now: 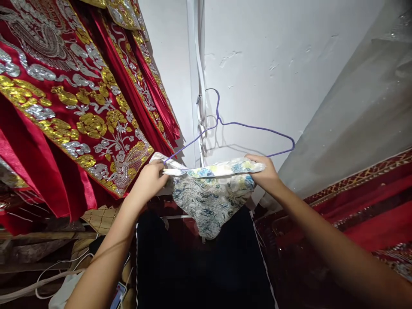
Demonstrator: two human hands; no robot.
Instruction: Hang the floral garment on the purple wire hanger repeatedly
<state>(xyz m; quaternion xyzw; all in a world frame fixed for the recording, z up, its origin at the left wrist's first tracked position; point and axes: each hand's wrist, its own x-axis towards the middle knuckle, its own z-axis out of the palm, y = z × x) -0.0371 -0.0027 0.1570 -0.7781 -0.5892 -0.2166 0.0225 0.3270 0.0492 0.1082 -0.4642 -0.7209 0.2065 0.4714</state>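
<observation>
A purple wire hanger (247,125) hangs by its hook from a point on the white wall. A pale floral cloth (209,197), white with blue and yellow print, lies folded over the hanger's lower bar and droops to a point below it. My left hand (149,180) grips the cloth's left end at the hanger's left corner. The cloth's right end is pinched in my right hand (265,174), just under the hanger's right bend. Both arms reach up from below.
Red garments (74,107) with gold and silver sequin embroidery hang at the left, close to my left hand. More red embroidered fabric (370,206) lies at the right. A dark cloth (199,266) hangs below the hanger. White cables (54,274) trail at the lower left.
</observation>
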